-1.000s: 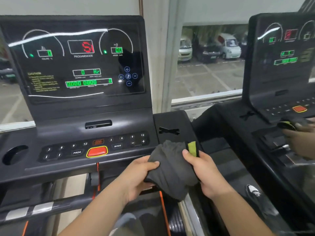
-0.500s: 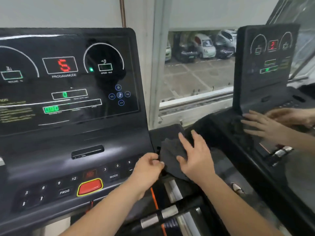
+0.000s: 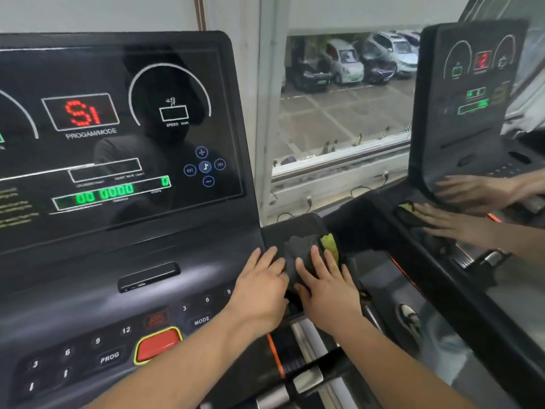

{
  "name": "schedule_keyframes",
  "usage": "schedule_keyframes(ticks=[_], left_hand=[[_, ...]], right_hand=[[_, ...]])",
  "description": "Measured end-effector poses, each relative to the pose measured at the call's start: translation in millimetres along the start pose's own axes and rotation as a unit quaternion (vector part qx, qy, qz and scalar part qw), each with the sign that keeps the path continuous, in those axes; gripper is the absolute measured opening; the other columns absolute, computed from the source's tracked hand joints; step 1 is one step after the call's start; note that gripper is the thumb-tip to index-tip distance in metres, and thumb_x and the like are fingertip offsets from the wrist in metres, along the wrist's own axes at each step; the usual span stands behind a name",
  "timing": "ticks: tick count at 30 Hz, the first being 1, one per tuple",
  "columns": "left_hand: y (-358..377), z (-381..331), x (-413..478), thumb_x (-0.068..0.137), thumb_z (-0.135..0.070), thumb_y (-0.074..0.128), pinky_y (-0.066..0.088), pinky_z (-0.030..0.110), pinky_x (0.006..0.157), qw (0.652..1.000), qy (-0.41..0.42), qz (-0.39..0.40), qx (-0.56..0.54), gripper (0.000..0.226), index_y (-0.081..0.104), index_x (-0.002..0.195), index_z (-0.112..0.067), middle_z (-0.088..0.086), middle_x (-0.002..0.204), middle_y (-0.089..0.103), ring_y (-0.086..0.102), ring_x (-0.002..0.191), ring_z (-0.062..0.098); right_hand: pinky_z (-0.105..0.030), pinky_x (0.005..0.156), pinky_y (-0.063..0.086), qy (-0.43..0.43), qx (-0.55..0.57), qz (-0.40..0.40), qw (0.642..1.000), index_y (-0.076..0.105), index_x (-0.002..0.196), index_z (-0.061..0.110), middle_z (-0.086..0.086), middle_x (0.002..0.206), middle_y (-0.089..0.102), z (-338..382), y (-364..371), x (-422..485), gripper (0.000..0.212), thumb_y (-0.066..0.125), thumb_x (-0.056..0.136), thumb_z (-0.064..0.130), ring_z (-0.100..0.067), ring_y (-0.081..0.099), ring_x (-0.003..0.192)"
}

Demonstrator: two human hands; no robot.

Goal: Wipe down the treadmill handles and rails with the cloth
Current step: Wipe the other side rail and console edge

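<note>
On the small black shelf at the right end of the black treadmill console (image 3: 124, 270) lay a crumpled dark grey cloth (image 3: 298, 252), its yellow-green edge (image 3: 330, 245) turned up on the far right side. The right hand (image 3: 327, 293) rested flat on top of the cloth, fingers straight and slightly spread, pressing it down rather than gripping it. The left hand (image 3: 259, 290) lay flat just beside it, fingers straight as well, its inner edge touching the cloth's left side while the rest rested on the console surface; it held nothing.

Near the left forearm sat a red oval button with a yellow rim (image 3: 157, 343), among numbered keys. Above, the glossy black display panel (image 3: 118, 128) showed red and green digits. Below the hands ran a black handlebar with silver metal patches (image 3: 306, 379), apart from the cloth. A window (image 3: 339, 113) beyond looked onto parked cars. At right, a mirrored wall (image 3: 472, 128) repeated the console and both flat hands.
</note>
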State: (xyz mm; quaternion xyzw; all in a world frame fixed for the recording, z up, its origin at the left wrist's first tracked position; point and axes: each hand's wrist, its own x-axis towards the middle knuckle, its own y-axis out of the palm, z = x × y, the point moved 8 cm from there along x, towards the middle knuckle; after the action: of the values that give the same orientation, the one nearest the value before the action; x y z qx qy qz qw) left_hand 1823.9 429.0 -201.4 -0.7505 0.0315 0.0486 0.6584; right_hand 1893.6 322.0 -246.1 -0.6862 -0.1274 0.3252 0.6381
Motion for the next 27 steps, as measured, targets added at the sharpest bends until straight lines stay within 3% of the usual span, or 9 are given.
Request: schedule_keyframes(ticks=[4,11,16,18,22,27], left_hand=[[13.1,7.7,9.0,0.094,-0.054,0.051,-0.008,0.049,0.128,0.998,-0.012,0.055,0.042,0.078,0.038,0.156,-0.009,0.008,0.167,0.03,-0.001,0.159,0.027],[14.4,20.2,8.7,0.093,-0.067,0.048,-0.015,0.048,0.127,0.994,-0.058,0.083,0.029,0.094,0.019,0.164,-0.012,0.005,0.173,0.007,-0.015,0.159,0.023],[5.9,26.6,8.4,0.089,-0.078,0.047,-0.012,0.046,0.128,0.991,-0.096,0.08,0.047,0.108,0.013,0.165,-0.01,0.004,0.173,-0.006,-0.021,0.157,0.021],[8.2,24.7,6.8,0.089,-0.079,0.045,-0.011,0.047,0.128,0.99,-0.098,0.091,0.049,0.108,0.012,0.165,-0.01,0.005,0.173,-0.008,-0.021,0.157,0.022],[11.3,28.9,6.7,0.081,-0.084,0.051,-0.012,0.049,0.127,0.986,-0.085,0.131,0.057,0.122,0.001,0.165,-0.01,0.006,0.171,-0.017,-0.022,0.157,0.021],[11.9,28.8,11.2,0.076,-0.081,0.061,-0.01,0.048,0.128,0.988,-0.087,0.121,0.051,0.128,0.002,0.164,-0.009,0.007,0.172,-0.016,-0.017,0.158,0.019]], right_hand=[[-0.055,0.126,0.004,-0.014,-0.006,0.016,1.0,-0.001,0.162,0.042,0.002,0.17,-0.02,-2.0,-20.6,46.7,0.062,0.023,0.106,0.057,-0.024,-0.017,0.157],[-0.057,0.126,0.001,-0.072,-0.001,0.01,0.997,0.003,0.162,0.043,0.001,0.172,-0.014,10.9,-39.2,119.8,0.061,0.022,0.106,0.057,-0.026,-0.017,0.157],[-0.055,0.126,-0.001,-0.113,-0.011,-0.029,0.993,0.004,0.163,0.04,0.0,0.171,-0.015,7.8,-30.0,111.6,0.06,0.017,0.106,0.057,-0.026,-0.017,0.157],[-0.055,0.126,0.006,-0.135,-0.008,-0.061,0.989,0.015,0.163,0.04,-0.003,0.172,-0.007,4.4,-18.4,88.7,0.059,0.02,0.106,0.055,-0.027,-0.008,0.158],[-0.058,0.117,0.034,-0.16,0.028,-0.139,0.977,0.05,0.151,0.034,-0.007,0.167,0.03,-10.4,-3.4,38.1,0.057,0.037,0.098,0.05,-0.032,0.027,0.154],[-0.057,0.115,0.035,-0.171,0.014,-0.14,0.975,0.049,0.151,0.035,-0.005,0.167,0.031,-17.8,3.6,14.5,0.055,0.04,0.098,0.048,-0.03,0.025,0.155]])
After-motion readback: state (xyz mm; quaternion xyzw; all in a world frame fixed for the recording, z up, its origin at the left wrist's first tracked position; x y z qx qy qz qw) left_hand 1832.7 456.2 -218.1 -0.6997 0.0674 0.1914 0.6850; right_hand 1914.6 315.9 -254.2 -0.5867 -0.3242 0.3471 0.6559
